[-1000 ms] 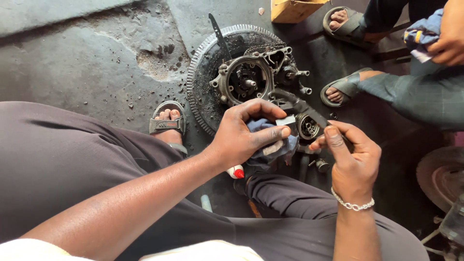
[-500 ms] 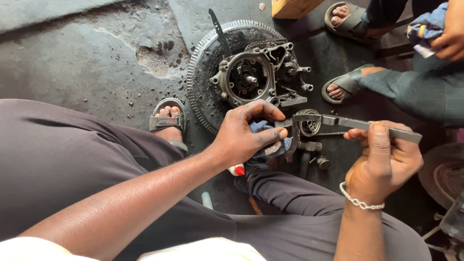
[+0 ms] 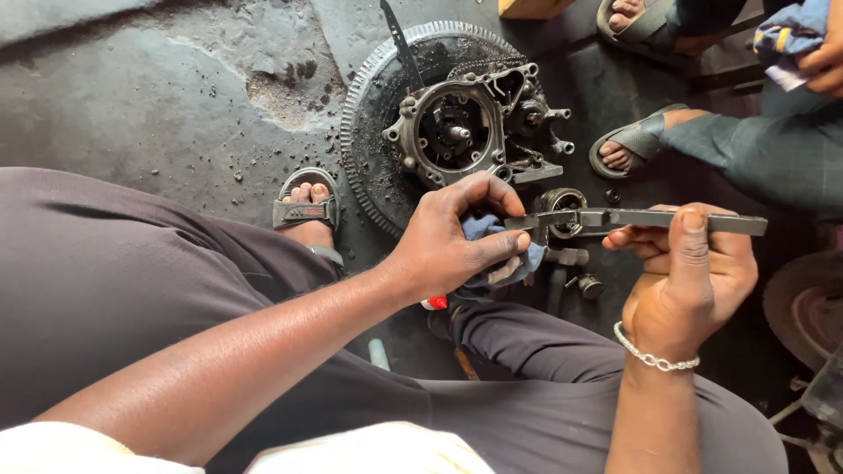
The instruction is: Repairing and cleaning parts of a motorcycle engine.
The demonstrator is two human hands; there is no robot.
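Your left hand [image 3: 452, 241] sits just left of centre, closed around a blue rag [image 3: 492, 254], and its fingertips pinch the left end of a long flat metal bar [image 3: 632, 219] through the cloth. A small red-capped thing pokes out under the palm at about 7 o'clock; you can't tell from here what it is.

The bar runs level from that hand toward 3 o'clock, held above the floor. Near its left end a short round metal piece [image 3: 562, 211] appears in the same spot, though whether it is fixed to the bar or lying on the ground beneath is unclear.

At 12 o'clock from the bar lies a big toothed wheel [image 3: 364, 114] flat on the oily concrete, with a greasy engine cover [image 3: 465, 127] sitting on it, studs pointing toward 3 o'clock.

Your right hand [image 3: 689, 272], with a chain bracelet on the wrist, is closed around the bar's right half, thumb laid along its top edge.

Watch the grip: everything here looks oily, and the rag gives your left fingers a soft hold, so the bar could slide out of the cloth end or twist in your right fist. If it drops, it would probably strike the small loose parts [image 3: 584, 281] below or your knee. Another person's sandalled foot [image 3: 632, 145] rests at 2 o'clock, near the bar's line.
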